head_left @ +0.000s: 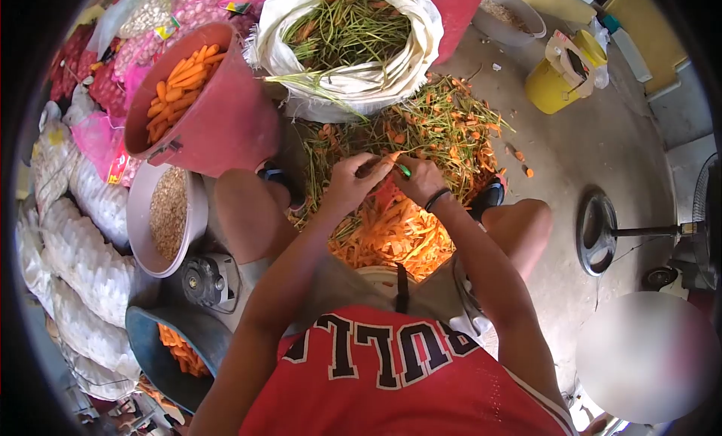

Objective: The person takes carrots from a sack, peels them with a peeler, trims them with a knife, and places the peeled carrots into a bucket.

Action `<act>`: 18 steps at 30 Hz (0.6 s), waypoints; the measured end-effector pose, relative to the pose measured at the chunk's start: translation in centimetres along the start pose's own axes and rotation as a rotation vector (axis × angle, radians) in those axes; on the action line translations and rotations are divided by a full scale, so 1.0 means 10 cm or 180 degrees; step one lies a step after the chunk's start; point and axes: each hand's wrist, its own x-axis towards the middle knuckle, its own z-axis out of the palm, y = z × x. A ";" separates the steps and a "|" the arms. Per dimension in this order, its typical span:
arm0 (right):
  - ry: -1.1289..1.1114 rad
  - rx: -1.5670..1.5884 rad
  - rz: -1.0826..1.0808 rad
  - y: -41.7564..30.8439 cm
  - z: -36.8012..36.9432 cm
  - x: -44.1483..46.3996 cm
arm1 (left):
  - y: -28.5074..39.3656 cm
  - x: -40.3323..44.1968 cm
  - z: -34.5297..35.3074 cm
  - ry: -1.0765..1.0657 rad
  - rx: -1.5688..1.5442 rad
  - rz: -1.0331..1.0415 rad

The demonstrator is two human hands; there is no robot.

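Note:
Over a heap of peelings, my left hand (352, 183) is closed around a carrot (394, 157), whose orange end shows between the hands. My right hand (423, 183), a dark band at its wrist, grips a small green-handled tool (404, 170) close against the carrot. The tool's working end is too small to make out. Below both hands lies a bright pile of orange carrot peelings (395, 237). Just beyond them, cut green stalks and carrot tops (451, 128) cover the floor.
A white sack (346, 98) of green stalks stands ahead. To the left are a red bucket (241, 135) of carrots, a pale basin (199, 210) and a dark blue container (154, 361) with carrots. A yellow bucket (543, 90) and a fan base (594, 231) are right.

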 end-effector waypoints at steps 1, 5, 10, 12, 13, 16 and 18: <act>-0.0257 -0.0184 0.0243 0.11 0.01 0.02 | 0.01 -0.01 0.00 0.0016 0.0077 0.0024; -0.1028 -0.0534 0.0559 0.36 -0.08 0.13 | 0.08 0.07 -0.08 0.0164 -0.1005 -0.0541; -0.0054 0.0413 -0.0052 0.01 -0.28 0.05 | -0.23 0.10 -0.13 0.0135 -0.2196 -0.1333; -0.0071 0.0583 -0.0272 -0.11 -0.28 0.05 | -0.19 0.11 -0.09 -0.0153 -0.2362 -0.1381; 0.0438 0.0649 -0.0816 -0.10 -0.18 0.04 | -0.16 0.11 -0.04 -0.0198 -0.2562 -0.1420; 0.0441 0.0471 -0.1039 -0.09 -0.25 0.09 | -0.05 0.06 0.04 -0.0410 -0.2718 -0.1529; 0.0545 0.0545 -0.0915 -0.04 -0.31 0.13 | -0.03 0.06 0.01 -0.0621 -0.2622 -0.1526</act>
